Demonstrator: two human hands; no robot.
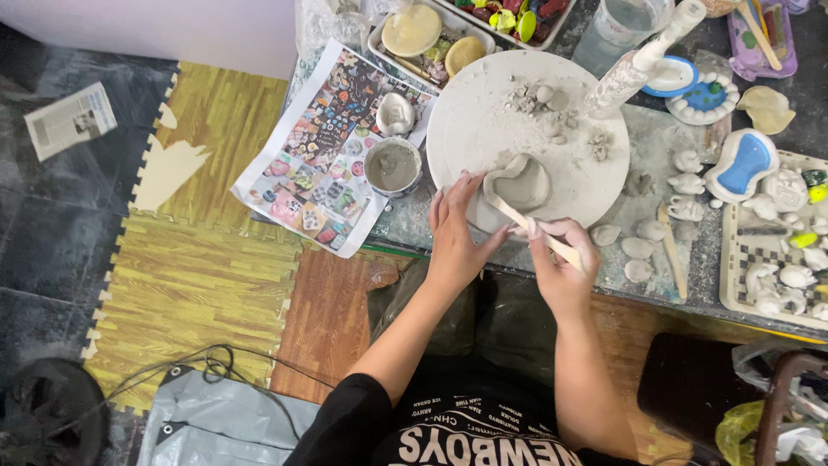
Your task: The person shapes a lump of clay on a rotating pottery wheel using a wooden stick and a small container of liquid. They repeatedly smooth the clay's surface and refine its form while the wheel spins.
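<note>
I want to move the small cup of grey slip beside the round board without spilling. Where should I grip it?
Grip the cup by its outer wall, from the left over the printed sheet. It stands upright, open-topped and full, and the board crowds its right side.

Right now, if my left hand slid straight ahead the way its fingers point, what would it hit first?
Most likely the heart-shaped clay dish on the round clay-dusted board. The left hand points up and slightly right, fingertips already at the board's near edge; depth is hard to judge.
</note>
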